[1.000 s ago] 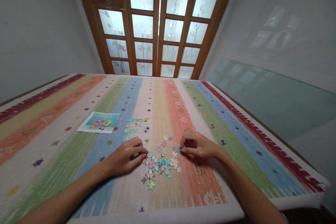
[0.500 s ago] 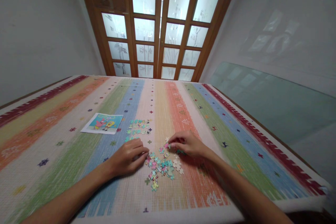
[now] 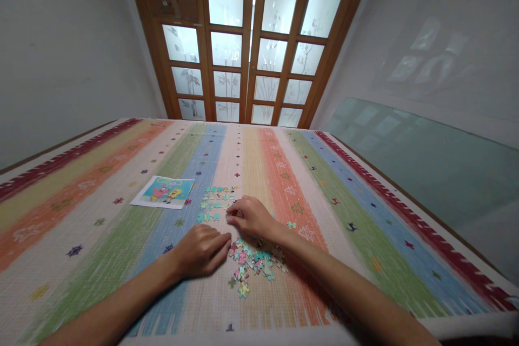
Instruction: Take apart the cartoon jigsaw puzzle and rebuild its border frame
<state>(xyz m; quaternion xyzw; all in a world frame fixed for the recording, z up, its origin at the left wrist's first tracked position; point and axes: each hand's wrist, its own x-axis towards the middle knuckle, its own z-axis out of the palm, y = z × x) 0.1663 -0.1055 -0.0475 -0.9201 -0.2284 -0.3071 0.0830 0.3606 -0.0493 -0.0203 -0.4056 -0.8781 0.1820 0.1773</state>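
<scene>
A loose pile of small pastel puzzle pieces [image 3: 253,262] lies on the striped tablecloth [image 3: 121,238] near the front edge. My left hand [image 3: 200,251] rests palm down just left of the pile, fingers stretched toward it and holding nothing. My right hand [image 3: 251,216] reaches across the pile to a laid-out group of teal pieces [image 3: 217,204]. Its fingertips are pinched together at that group's right edge, on a small puzzle piece that they mostly hide. One single piece [image 3: 291,224] lies alone to the right of my right wrist.
A printed cartoon reference picture [image 3: 163,192] lies left of the laid-out pieces. The table's front edge is close below my forearms, its right edge runs along a glass panel [image 3: 425,151]. Wooden glazed doors [image 3: 243,43] stand behind the table.
My right hand has moved left from the right side of the pile to the laid-out teal pieces, fingers pinched. My left hand has stayed in place. The view has tilted slightly.
</scene>
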